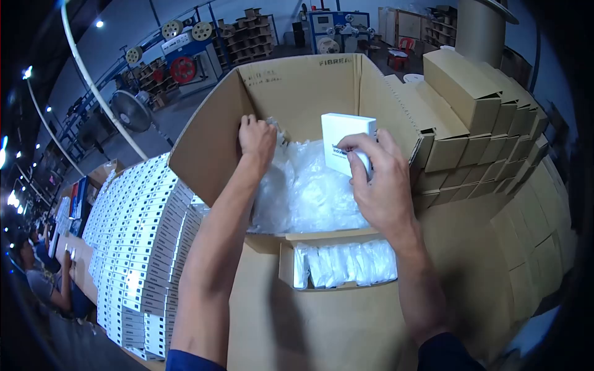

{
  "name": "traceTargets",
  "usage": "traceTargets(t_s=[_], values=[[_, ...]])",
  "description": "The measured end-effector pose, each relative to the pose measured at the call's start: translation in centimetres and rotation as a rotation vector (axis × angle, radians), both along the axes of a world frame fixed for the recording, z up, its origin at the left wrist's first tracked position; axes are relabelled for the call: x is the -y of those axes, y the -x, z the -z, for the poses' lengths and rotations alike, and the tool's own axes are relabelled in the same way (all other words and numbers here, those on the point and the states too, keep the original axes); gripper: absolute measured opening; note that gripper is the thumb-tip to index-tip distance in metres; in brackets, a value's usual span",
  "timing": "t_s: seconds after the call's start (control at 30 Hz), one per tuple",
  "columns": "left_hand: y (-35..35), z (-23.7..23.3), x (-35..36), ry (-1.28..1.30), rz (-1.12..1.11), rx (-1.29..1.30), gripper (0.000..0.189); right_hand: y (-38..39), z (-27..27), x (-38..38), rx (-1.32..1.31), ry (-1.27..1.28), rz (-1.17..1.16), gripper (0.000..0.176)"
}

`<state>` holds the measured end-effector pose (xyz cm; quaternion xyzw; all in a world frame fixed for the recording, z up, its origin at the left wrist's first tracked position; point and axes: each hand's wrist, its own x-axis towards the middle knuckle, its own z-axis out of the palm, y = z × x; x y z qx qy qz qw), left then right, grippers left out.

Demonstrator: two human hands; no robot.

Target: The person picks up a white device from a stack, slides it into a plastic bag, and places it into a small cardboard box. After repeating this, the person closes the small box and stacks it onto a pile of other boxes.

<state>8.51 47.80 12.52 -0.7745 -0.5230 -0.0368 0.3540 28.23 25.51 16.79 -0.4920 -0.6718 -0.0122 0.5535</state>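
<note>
My right hand (380,176) is closed around a small flat white box (340,139) with dark print, held upright over the large open carton (297,80). Inside that carton lies a heap of clear plastic bags (322,185). My left hand (257,139) is closed at the carton's left side, and a crumpled clear plastic bag (278,131) rises from the heap at its fingers. What lies under those fingers is hidden. Just below the large carton, a small open carton (286,266) holds a row of plastic-wrapped white packets (346,263).
White boxes (133,229) are stacked high at the left. Folded brown cartons (464,136) are piled at the right. Another person (52,278) sits at the far left. Behind the large carton stand a fan (131,117) and blue machines (185,52).
</note>
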Motion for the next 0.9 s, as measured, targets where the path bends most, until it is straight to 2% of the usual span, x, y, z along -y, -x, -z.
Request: traceTargets(t_s=[0.07,0.17,0.2,0.3,0.43,0.47,0.57,0.6,0.7,0.73,0.83,0.9], values=[[0.7,-0.7,-0.1,-0.033,0.116,0.216,0.016,-0.2,0.2,-0.3,0.01,-0.013,0.0,0.017],[0.9,-4.6,3.2,0.065,0.135,0.461,0.016,0.7,0.0,-1.1,-0.05,-0.087,-0.029,0.017],[1.6,-4.9,3.2,0.012,0.271,0.56,0.016,0.7,0.1,-1.5,-0.052,-0.07,-0.018,0.021],[2.1,-5.9,4.1,-0.119,0.478,0.764,0.018,1.4,0.3,-3.2,-0.077,-0.084,0.066,0.024],[2.3,-7.2,5.5,0.096,0.391,0.957,0.019,2.2,-0.5,-5.7,-0.063,-0.058,0.027,0.046],[2.2,-7.4,6.1,0.152,0.387,1.007,0.021,2.5,-0.1,-7.1,-0.044,-0.077,0.07,0.056],[1.9,-6.8,6.8,0.149,0.552,1.061,0.02,3.3,-0.6,-9.7,-0.081,0.07,0.056,0.057],[1.6,-6.9,7.3,0.188,0.526,1.079,0.02,3.5,-0.7,-10.5,-0.081,0.125,0.07,0.046],[1.0,-6.3,6.4,0.14,0.48,1.176,0.019,2.9,0.7,-14.2,0.01,0.159,0.049,0.036],[1.1,-5.8,5.4,0.076,0.477,1.215,0.018,2.7,1.3,-14.6,0.052,0.124,0.063,0.023],[0.9,-5.1,3.2,-0.036,0.582,1.155,0.017,2.4,2.5,-15.3,0.103,0.15,0.113,0.02],[0.7,-4.8,2.5,-0.058,0.574,1.094,0.017,2.3,2.9,-15.5,0.145,0.211,0.192,0.016]])
